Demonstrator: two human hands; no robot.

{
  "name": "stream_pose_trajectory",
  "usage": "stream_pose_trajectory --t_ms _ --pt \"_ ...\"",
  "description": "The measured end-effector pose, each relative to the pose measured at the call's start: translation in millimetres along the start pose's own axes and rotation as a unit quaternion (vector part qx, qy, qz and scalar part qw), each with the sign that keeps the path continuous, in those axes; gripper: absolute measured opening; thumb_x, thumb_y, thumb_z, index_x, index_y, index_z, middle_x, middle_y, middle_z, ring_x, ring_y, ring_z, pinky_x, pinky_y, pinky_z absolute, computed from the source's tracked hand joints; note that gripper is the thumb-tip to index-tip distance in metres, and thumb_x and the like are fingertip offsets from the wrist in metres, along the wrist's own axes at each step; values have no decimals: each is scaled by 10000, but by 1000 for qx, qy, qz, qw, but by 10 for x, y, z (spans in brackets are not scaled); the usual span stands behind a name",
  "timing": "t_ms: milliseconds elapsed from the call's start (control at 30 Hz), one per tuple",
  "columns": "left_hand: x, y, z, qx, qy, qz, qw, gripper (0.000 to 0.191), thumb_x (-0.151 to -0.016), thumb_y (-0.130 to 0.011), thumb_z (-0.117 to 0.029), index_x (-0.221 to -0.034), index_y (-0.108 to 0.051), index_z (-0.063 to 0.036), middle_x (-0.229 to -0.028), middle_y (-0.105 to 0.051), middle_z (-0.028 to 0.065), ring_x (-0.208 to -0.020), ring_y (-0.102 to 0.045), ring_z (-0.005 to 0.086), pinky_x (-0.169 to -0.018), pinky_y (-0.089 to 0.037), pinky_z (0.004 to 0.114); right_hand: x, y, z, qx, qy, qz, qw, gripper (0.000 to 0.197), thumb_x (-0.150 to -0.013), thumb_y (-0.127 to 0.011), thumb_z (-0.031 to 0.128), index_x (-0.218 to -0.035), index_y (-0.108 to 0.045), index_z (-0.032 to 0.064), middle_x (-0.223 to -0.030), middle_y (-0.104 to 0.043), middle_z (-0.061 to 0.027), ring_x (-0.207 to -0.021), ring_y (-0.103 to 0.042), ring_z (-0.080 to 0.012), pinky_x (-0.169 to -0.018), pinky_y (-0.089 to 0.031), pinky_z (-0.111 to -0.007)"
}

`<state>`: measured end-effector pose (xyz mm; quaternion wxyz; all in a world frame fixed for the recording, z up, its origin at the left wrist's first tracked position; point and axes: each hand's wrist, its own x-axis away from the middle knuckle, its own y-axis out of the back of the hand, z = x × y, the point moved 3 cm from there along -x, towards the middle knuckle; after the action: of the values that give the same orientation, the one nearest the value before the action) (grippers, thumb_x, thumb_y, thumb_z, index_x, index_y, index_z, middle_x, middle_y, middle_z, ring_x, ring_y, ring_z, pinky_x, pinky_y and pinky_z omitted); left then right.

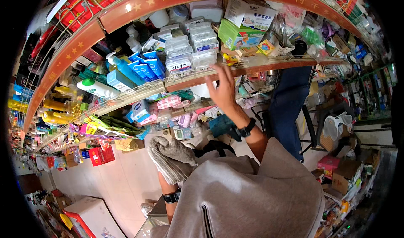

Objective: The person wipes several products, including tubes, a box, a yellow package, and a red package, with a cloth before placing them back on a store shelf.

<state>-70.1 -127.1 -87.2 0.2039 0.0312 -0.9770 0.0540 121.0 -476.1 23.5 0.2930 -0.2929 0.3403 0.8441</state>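
A bundle of folded grey towels (172, 158) rests on my left hand (163, 179), which is almost wholly hidden beneath it; only the wrist side shows. My right hand (221, 88) reaches up to the red-brown front edge (252, 68) of a shop shelf. Its fingers are spread and hold nothing; whether they touch the shelf cannot be told. Just behind the fingertips stand small clear plastic boxes (204, 59) in stacks. Blue tubes (148, 68) and a blue pump bottle (127, 68) stand to their left. Up and to the right sits a green-and-white carton (240, 34).
Pink packs (169, 101) fill the shelf below. A dark blue cloth-covered object (288, 108) stands right of my arm. A white chest (94, 217) with a red edge stands lower left on the tiled floor (104, 181). Open cartons (345, 175) crowd the right.
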Motion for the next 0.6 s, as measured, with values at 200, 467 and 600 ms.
stream_pose_trajectory --t_ms 200,467,600 --pt "-39 -207 -48 60 22 -34 997 404 -1025 -481 -201 -1356 -454 28 -1247 -589 119 -1061 -585 203 -882 -504 335 857 -200 407 -242 -87 399 880 550 -920 -677 294 -1342 -485 -2 -1218 -600 -170 -1061 -608 -283 -899 -494 -403" --pt "-21 -496 -42 -111 -22 -19 993 431 -1014 -509 -201 -1368 -445 37 -1270 -576 126 -1097 -564 216 -905 -489 340 1264 -203 -48 -414 -359 418 725 489 -900 -720 241 -1286 -535 5 -1096 -613 -28 -962 -574 -109 -835 -480 -274" --pt "-181 -903 -148 94 33 17 995 556 -1000 -467 -422 -1390 -453 -24 -1322 -558 143 -1147 -569 256 -961 -484 386 1460 -110 -298 -467 -444 428 634 337 -851 -746 133 -1138 -607 22 -1070 -595 3 -978 -529 -95 -884 -422 -262"
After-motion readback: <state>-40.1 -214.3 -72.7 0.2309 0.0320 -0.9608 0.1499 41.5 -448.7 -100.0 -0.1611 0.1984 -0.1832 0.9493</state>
